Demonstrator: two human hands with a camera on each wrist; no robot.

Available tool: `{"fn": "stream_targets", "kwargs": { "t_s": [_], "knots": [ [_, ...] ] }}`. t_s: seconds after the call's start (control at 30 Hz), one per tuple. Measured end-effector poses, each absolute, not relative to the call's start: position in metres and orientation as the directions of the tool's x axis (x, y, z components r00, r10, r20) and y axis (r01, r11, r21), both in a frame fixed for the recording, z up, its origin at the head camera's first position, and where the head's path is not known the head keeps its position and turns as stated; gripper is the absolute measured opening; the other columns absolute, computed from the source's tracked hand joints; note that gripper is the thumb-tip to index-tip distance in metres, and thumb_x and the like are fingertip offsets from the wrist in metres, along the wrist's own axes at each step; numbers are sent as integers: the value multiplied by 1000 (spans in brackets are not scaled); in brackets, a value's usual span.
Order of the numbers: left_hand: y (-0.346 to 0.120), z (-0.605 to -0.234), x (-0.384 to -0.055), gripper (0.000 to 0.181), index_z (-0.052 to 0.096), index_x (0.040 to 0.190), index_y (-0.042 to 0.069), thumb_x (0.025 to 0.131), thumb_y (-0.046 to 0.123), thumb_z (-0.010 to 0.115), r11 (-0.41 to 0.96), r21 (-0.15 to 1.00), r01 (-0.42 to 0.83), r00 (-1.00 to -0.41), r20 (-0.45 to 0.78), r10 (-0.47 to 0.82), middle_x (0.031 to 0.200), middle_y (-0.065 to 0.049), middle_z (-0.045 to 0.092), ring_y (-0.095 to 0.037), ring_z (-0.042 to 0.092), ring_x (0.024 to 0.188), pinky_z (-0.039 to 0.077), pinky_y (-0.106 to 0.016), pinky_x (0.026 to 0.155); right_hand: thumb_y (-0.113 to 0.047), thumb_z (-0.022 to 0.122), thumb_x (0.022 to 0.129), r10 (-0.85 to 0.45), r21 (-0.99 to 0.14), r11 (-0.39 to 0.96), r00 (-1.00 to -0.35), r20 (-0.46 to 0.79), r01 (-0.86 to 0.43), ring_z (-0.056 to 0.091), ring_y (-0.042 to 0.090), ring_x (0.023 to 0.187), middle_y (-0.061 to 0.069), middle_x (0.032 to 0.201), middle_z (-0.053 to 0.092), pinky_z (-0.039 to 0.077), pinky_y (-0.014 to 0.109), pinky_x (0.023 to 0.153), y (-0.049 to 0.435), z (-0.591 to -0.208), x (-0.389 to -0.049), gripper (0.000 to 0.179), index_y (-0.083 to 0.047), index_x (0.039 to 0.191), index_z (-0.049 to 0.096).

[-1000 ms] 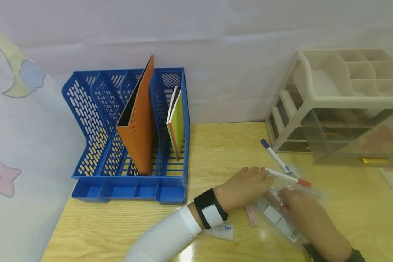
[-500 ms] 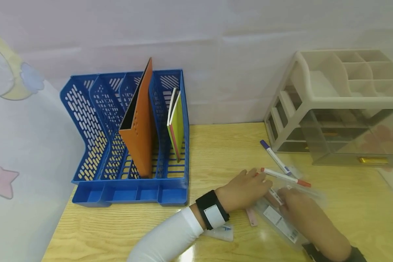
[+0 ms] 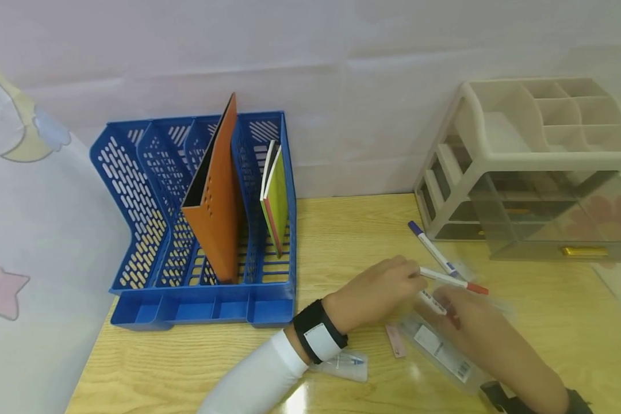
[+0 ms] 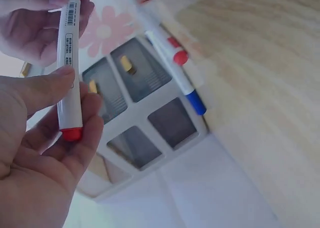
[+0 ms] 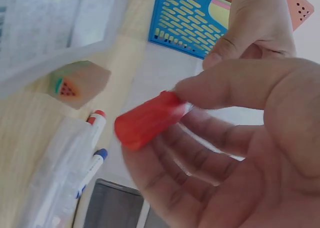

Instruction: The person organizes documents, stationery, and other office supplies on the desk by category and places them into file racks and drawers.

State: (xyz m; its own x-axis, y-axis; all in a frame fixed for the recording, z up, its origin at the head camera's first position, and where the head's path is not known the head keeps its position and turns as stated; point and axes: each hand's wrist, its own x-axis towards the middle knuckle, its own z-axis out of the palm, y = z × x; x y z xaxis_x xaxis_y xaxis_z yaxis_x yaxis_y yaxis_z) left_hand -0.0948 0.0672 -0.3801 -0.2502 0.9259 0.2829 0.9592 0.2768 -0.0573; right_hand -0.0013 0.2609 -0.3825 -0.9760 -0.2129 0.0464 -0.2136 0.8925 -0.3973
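Note:
Between both hands is a white marker [image 3: 433,302] with red ends. In the left wrist view, my left hand [image 4: 55,123] pinches the lower end of its barrel [image 4: 69,53] between thumb and fingers. My right hand [image 3: 478,325] grips the opposite end; in the right wrist view its thumb and fingers hold the red cap [image 5: 150,119]. My left hand [image 3: 375,294] comes in from the left in the head view. Behind the hands lie another red-capped marker [image 3: 457,280] and a blue-capped marker [image 3: 432,248]. Below them is a clear plastic case [image 3: 445,356] with a white label.
A blue desk file rack [image 3: 269,286] holds an orange folder [image 3: 219,213] and thin booklets [image 3: 276,201]. At right stands a white drawer unit [image 3: 556,155] with its clear top drawer pulled out. A pink strip [image 3: 395,340] and a clear pouch [image 3: 348,367] lie in front.
My left hand has drawn its fingers closer together and tilted slightly upward at the marker. The right hand has turned a little, still gripping the marker. The head view has shifted slightly.

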Motion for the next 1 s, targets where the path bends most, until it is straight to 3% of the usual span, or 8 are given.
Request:
{"fn": "stream_targets", "kwargs": {
  "t_s": [0.17,0.4,0.63,0.8,1.0],
  "knots": [
    [58,-367,-94,23,70,115,13,97,9,57,283,-69,957,-240,369,898,110,1,65,-11,55,102,49,-18,89,-7,74,82,-218,-441,868,-973,72,-227,65,15,73,5,91,71,59,34,57,259,-371,1,35,-7,115,64],
    [40,-353,-94,21,69,114,10,98,11,54,292,-6,956,-236,573,785,108,-2,68,-13,60,101,53,-22,85,-5,77,78,-224,-468,838,-959,171,-279,67,14,73,1,92,70,60,34,59,257,-359,9,39,-9,115,64],
    [15,-340,-94,41,58,129,3,93,22,64,360,121,925,-354,614,705,118,-8,68,-18,61,110,51,-28,96,-13,76,82,-148,-574,798,-983,108,-183,71,14,77,10,98,73,61,36,56,264,-336,19,48,-11,126,57],
    [2,-340,-93,43,56,131,2,92,20,62,394,122,911,-384,599,703,122,-9,66,-20,59,113,50,-30,100,-14,77,82,-98,-603,780,-984,151,-170,69,3,81,1,99,74,57,17,59,273,-317,24,60,-18,137,54],
    [-9,-348,-93,46,55,132,1,91,21,64,428,72,901,-389,569,725,125,-13,64,-23,58,117,50,-34,100,13,73,76,-53,-658,707,-948,314,-258,67,-3,81,-15,93,72,52,4,69,287,-295,21,67,-6,137,55]
  ]
}}
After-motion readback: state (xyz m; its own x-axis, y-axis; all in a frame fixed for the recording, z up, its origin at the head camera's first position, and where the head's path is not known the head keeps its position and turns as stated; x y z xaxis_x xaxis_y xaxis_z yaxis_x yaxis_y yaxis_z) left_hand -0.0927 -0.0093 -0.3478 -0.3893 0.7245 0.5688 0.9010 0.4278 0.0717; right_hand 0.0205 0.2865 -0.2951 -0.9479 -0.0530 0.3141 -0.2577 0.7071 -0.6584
